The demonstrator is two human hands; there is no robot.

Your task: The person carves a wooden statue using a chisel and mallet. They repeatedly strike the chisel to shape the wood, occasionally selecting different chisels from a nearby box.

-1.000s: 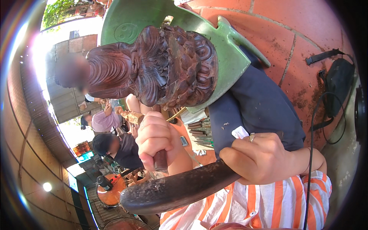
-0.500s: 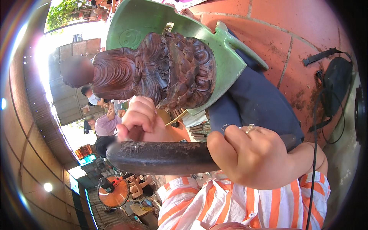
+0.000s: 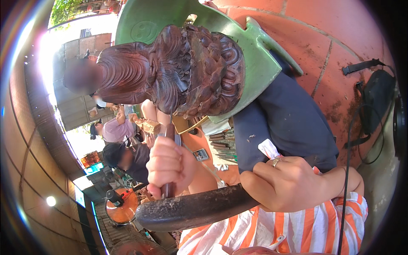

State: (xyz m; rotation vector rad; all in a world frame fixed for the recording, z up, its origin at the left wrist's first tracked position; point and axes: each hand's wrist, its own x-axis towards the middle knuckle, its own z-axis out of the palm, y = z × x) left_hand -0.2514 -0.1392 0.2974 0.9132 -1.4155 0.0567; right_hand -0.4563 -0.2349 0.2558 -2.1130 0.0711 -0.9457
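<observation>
The left hand (image 3: 166,163) is curled around a chisel (image 3: 169,132), its tip at the brown statue (image 3: 199,70), and the right hand (image 3: 289,182) is clenched on a black club (image 3: 191,209).

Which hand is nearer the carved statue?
Left. The left hand is just below the carved statue in the picture, gripping the chisel; the right hand is farther off, lower right, gripping the dark mallet.

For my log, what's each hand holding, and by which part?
Left hand: chisel-like tool, grip around its handle. Right hand: dark curved club, grip at its right end.
</observation>
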